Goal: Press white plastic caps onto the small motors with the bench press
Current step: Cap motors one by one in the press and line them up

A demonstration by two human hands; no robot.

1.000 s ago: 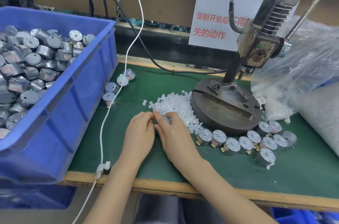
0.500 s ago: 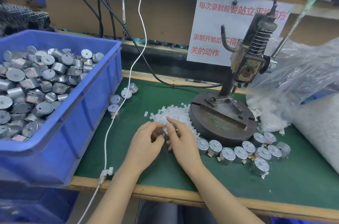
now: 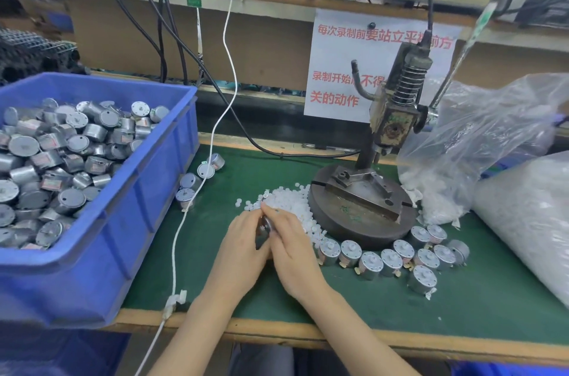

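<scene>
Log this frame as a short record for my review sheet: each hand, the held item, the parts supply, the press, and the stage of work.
left hand: grips a motor
right hand: fingertips pinch the same motor; cannot tell if a cap is in them
caps: loose pile left of the press base
press: no hand on it
bin: blue, at left, heaped with motors
motor row: in front of the press base, white hubs up
stage: motor in hand, not yet on the press
</scene>
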